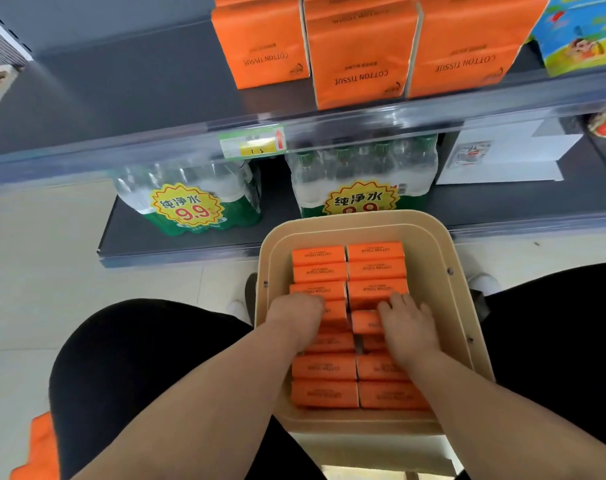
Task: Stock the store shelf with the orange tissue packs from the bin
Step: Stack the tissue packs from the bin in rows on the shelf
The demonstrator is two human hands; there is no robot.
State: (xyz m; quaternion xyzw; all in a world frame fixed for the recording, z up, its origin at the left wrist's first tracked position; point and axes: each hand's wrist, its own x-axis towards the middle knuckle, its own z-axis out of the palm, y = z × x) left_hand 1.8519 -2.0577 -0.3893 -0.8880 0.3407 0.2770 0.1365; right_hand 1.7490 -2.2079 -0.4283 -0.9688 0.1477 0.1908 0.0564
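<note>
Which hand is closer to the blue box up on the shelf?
Right. The right hand is in the bin, down-left of the blue box; the left hand lies beside it, farther left.

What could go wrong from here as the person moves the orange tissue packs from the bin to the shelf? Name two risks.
1. The tissue packs sit tightly packed in two rows in the bin; a pull by the left hand or right hand could drag neighbours out onto the floor.
2. On the shelf, the middle large pack stands right at the front edge; a nudge might tip it off.
</note>
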